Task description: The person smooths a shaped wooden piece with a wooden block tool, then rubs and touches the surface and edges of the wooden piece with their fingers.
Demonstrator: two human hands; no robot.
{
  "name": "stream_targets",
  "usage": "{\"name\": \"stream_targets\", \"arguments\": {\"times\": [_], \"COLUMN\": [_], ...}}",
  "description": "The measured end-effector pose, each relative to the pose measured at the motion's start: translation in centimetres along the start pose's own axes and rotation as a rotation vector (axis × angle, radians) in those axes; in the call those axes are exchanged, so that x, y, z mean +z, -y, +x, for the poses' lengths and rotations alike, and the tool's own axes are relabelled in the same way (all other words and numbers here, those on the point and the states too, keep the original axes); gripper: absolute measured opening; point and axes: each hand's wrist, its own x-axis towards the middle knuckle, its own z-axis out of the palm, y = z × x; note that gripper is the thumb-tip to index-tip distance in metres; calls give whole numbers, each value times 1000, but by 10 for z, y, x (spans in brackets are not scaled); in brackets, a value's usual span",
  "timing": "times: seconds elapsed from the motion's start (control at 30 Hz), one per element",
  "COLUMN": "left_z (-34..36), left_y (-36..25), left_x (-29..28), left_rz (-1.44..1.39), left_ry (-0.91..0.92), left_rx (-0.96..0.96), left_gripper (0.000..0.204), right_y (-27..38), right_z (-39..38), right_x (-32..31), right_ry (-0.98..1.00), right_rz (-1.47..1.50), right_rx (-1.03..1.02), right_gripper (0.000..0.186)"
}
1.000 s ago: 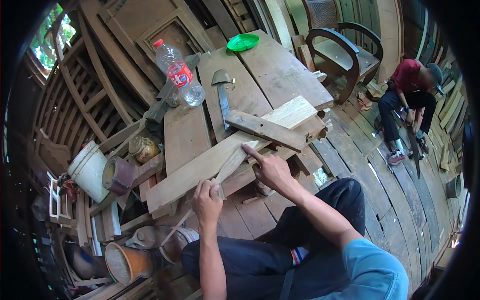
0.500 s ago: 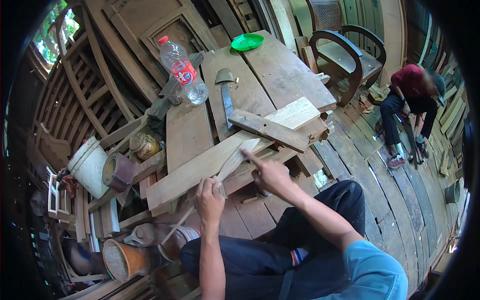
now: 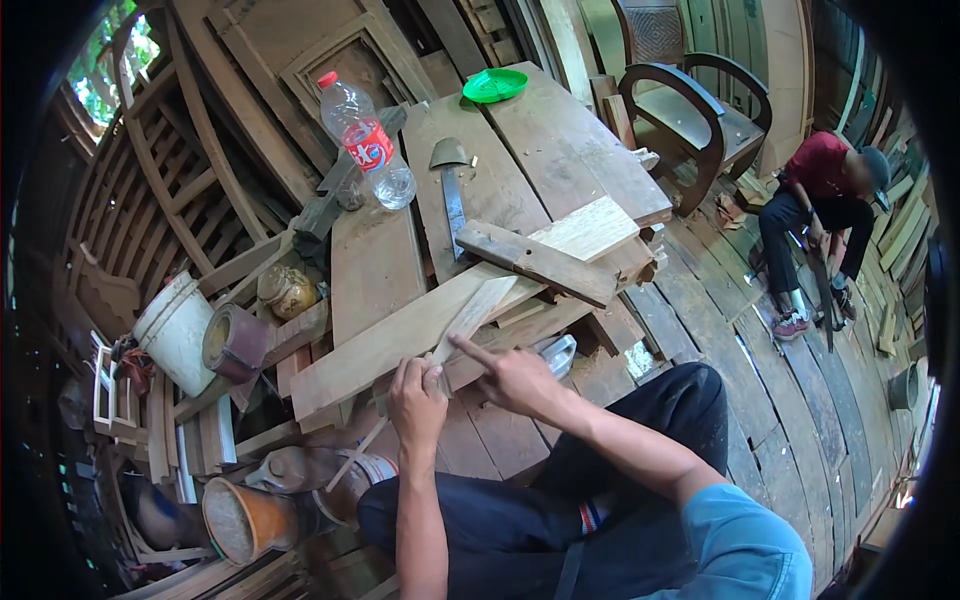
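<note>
My left hand [image 3: 417, 392] is closed around the lower end of a pale, narrow wood strip [image 3: 473, 316]. The strip's far end rests over a long, light plank [image 3: 385, 345] that lies slantwise on a low bench. My right hand [image 3: 520, 380] has its index finger stretched out at the strip, close to the left hand. Its other fingers are curled, and their inner side is hidden. A darker wood block [image 3: 538, 262] lies across the plank, and an adze-like tool [image 3: 452, 190] with a flat metal shaft rests beyond it. Behind my right hand shows a grey handle-shaped thing [image 3: 557, 354].
A plastic bottle with a red cap [image 3: 368, 145] and a green dish [image 3: 495, 86] stand on the bench [image 3: 590, 130]. To the left are a white bucket [image 3: 172, 325], a sandpaper roll [image 3: 235, 337] and an orange bucket [image 3: 250, 522]. Another person [image 3: 825, 215] sits at right near an armchair [image 3: 690, 100].
My right hand has slid down and left along the strip, toward my left hand. The grey handle-shaped thing has come into view behind it. My left hand keeps its hold.
</note>
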Motion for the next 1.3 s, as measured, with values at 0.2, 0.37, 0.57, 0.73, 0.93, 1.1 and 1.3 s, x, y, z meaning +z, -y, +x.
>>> {"name": "stream_targets", "arguments": {"times": [0.2, 0.37, 0.57, 0.73, 0.93, 1.1, 1.3], "left_z": [2, 0, 1, 1, -1, 1, 0], "left_y": [-9, -4, -13, -11, -3, -7, -4], "left_x": [-2, -3, -9, -8, -6, -4, -7], "left_rz": [-4, 11, 0, 19, 19, 14, 7], "left_ry": [1, -5, 17, 45, -9, 11, -2], "left_rx": [28, 42, -3, -23, 47, 51, 73], "left_gripper": [10, 10, 15, 17, 16, 17, 17], "right_y": [-31, -4, -11, -12, -7, -29, -8], "right_z": [11, 1, 9, 4, 6, 8, 6], "right_x": [-20, -4, -14, -11, -9, -16, 0], "right_ry": [-202, 23, -109, -74, -100, -100, -62], "right_rz": [-54, 12, -32, -1, -50, -29, -68], "right_rx": [88, 25, 62, 85, 20, 110, 36], "right_gripper": [71, 77, 72, 74, 74, 76, 75]}}
